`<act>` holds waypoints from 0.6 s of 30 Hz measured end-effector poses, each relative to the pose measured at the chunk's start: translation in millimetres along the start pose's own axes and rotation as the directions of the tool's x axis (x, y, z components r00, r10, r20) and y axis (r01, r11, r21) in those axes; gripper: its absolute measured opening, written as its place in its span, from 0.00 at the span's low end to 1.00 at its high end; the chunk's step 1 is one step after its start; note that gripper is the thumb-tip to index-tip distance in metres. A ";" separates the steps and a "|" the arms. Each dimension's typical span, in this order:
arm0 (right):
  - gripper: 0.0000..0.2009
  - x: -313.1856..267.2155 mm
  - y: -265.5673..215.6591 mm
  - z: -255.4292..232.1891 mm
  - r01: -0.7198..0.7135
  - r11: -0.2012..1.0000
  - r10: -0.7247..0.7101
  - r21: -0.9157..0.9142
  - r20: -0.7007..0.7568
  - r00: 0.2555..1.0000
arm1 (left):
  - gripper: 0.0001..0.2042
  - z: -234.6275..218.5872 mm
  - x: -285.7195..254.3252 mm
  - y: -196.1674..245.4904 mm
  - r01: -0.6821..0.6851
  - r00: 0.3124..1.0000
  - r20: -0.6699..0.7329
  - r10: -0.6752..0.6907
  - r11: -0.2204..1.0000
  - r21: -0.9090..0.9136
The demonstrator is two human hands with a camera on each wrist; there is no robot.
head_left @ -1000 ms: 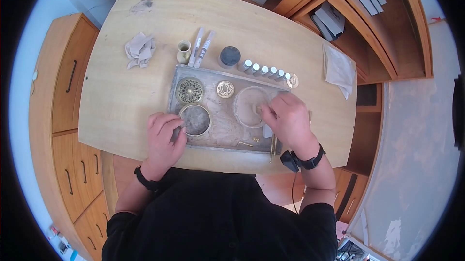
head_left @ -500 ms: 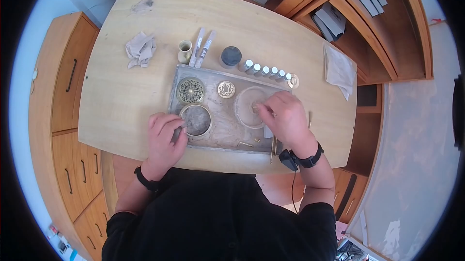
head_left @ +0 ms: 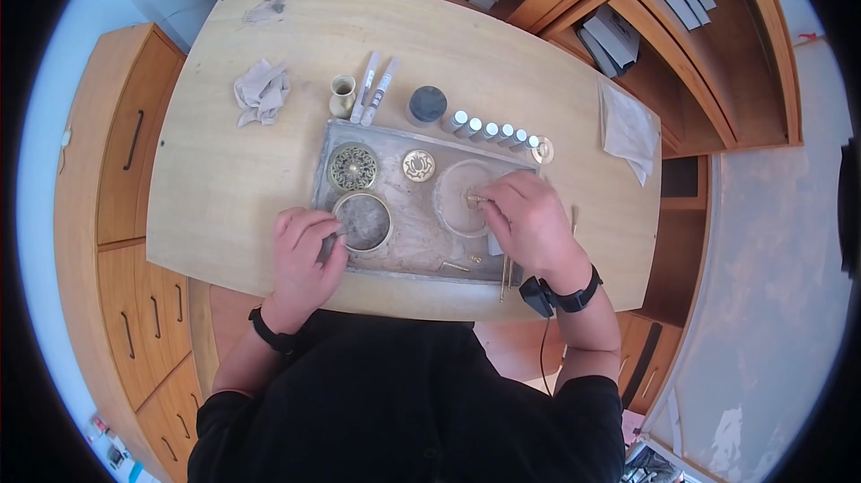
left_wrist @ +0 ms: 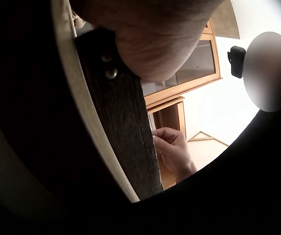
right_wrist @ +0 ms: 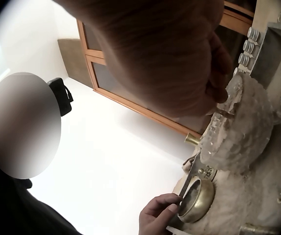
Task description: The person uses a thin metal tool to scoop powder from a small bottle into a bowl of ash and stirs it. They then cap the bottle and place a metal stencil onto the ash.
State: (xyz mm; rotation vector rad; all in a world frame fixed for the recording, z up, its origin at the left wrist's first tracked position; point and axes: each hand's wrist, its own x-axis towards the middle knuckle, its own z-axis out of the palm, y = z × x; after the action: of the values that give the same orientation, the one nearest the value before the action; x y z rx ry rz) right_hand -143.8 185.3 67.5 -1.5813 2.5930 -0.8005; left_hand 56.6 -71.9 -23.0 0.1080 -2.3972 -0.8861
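Observation:
In the head view my right hand (head_left: 529, 218) pinches a small brass tool (head_left: 476, 200) over a whitish bowl (head_left: 438, 214) of pale powder. The tool's far end is hidden; in the right wrist view its stem (right_wrist: 223, 113) reaches over the rim of that textured, glassy bowl (right_wrist: 248, 127). My left hand (head_left: 307, 254) rests at the tray's left edge, fingers loosely bent, fingertips right beside a round brass burner (head_left: 388, 234) filled with grey ash. Both vessels stand in a shallow grey tray (head_left: 408, 259). A pierced brass lid (head_left: 352, 167) and a lotus-patterned brass disc (head_left: 418, 165) lie behind the burner.
Behind the tray stand a brass vase (head_left: 342, 97), two pale tubes (head_left: 372, 93), a dark round jar (head_left: 427, 104) and several silver-capped vials (head_left: 491, 130). Thin brass rods (head_left: 507, 277) cross the tray's front edge. A crumpled cloth (head_left: 262, 93) lies left, a plastic bag (head_left: 626, 131) right.
My right hand has turned and shifted slightly over the bowl of powder, leaving the pinched brass tool more visible. The left hand has stayed in place by the burner.

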 end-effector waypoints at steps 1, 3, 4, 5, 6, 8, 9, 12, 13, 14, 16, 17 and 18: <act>0.07 -0.7 1.5 1.4 -0.001 1.000 0.001 0.002 -0.009 1.000 | 0.14 0.4 -0.2 -0.4 -0.001 1.000 -0.002 0.001 1.000 0.001; 0.06 0.1 2.2 2.1 -0.002 1.000 0.002 0.003 -0.035 0.999 | 0.14 1.1 -0.7 -1.0 0.001 1.000 -0.006 -0.001 1.000 -0.001; 0.06 1.4 1.7 1.7 -0.003 1.000 0.003 0.000 -0.052 0.999 | 0.14 1.7 -1.1 -1.1 0.002 1.000 -0.008 -0.002 1.000 -0.005; 0.06 2.2 1.5 1.2 -0.006 1.000 0.005 -0.004 -0.070 0.998 | 0.14 2.2 -1.2 -0.9 0.003 1.000 -0.010 -0.003 1.000 -0.009; 0.06 2.8 2.5 1.7 -0.012 1.000 0.011 -0.010 -0.064 0.998 | 0.14 2.4 -1.0 -0.7 0.001 1.000 -0.010 -0.001 1.000 -0.009; 0.06 4.4 5.3 4.5 -0.022 1.000 0.020 -0.021 -0.053 0.998 | 0.14 1.8 -0.6 -0.7 -0.003 1.000 -0.010 0.003 1.000 -0.007; 0.06 5.3 6.0 5.7 -0.019 1.000 0.018 -0.019 -0.054 0.998 | 0.14 1.2 0.0 -0.5 -0.002 1.000 -0.006 0.002 1.000 -0.009; 0.06 8.9 6.9 9.7 -0.005 1.000 0.004 -0.015 -0.050 0.999 | 0.15 -0.5 0.9 0.4 0.001 1.000 -0.004 -0.001 1.000 -0.009; 0.06 9.4 6.8 10.4 -0.003 1.000 0.003 -0.016 -0.044 0.999 | 0.15 -0.3 1.0 0.7 0.002 1.000 -0.005 -0.002 1.000 -0.011; 0.06 9.4 6.7 10.8 -0.003 1.000 0.002 -0.019 -0.038 0.999 | 0.15 -0.2 1.1 0.9 0.003 1.000 -0.006 -0.003 1.000 -0.013; 0.06 9.4 6.7 11.5 -0.010 1.000 0.009 -0.024 -0.035 0.999 | 0.15 0.4 0.2 -0.1 0.004 1.000 -0.004 -0.004 1.000 -0.015; 0.06 9.3 6.7 11.7 -0.015 1.000 0.014 -0.027 -0.033 0.999 | 0.15 0.6 -0.2 -0.6 0.005 1.000 -0.002 -0.005 1.000 -0.016; 0.06 9.3 6.6 11.8 -0.015 1.000 0.014 -0.028 -0.034 0.999 | 0.15 0.8 -0.5 -0.8 0.005 1.000 -0.002 -0.005 1.000 -0.016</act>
State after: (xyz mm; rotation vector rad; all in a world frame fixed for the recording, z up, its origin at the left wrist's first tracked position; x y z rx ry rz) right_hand -150.9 175.0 56.8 -1.5676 2.6470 -0.8002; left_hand 56.5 -71.9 -24.2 0.1092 -2.3882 -0.9071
